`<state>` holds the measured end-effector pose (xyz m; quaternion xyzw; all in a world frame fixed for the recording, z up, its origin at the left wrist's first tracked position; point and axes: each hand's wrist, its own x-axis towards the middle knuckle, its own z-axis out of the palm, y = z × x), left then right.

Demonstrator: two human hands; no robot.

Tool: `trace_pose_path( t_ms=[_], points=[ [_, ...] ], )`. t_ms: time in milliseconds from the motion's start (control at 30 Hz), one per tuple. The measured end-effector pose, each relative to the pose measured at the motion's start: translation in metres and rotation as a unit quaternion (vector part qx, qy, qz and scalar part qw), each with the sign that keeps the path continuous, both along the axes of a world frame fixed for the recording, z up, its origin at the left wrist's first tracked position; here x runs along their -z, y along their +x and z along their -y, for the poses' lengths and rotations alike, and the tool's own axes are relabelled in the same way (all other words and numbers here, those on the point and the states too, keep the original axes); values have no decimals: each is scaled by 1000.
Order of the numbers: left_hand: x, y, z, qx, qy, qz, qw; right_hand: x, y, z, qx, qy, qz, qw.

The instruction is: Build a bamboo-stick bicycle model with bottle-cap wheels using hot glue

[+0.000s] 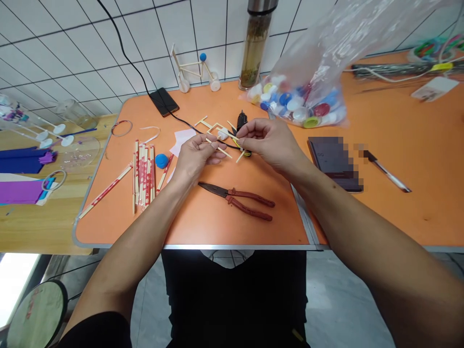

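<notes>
In the head view my left hand (197, 157) pinches a short wooden stick (222, 149) between thumb and fingers. My right hand (268, 142), closed at the fingertips, grips another thin stick (232, 136) close to the first. Just behind the hands lies a small frame of glued sticks (206, 123), partly hidden by the fingers. A black tool (241, 119) with a cord, which looks like a glue gun, is beyond my right fingertips. Below the hands, pliers (232, 195) with red handles rest on the orange table (217, 232).
Paper-wrapped chopsticks (145, 176) and a blue bottle cap (161, 161) lie left. A stick model bicycle (192, 72), a tea bottle (255, 48) and a plastic bag of caps (297, 99) stand along the wall. A dark phone (328, 162) and a pen (389, 173) are right.
</notes>
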<state>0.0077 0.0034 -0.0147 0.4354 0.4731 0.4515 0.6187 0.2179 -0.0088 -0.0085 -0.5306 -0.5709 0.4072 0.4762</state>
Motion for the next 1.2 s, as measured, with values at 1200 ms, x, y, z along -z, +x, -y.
trace_pose_path(
  t_ms=[1200],
  points=[
    [3,-6,-3,28,-27,-57,998,-2,9,-3,15,-2,6,1000]
  ],
)
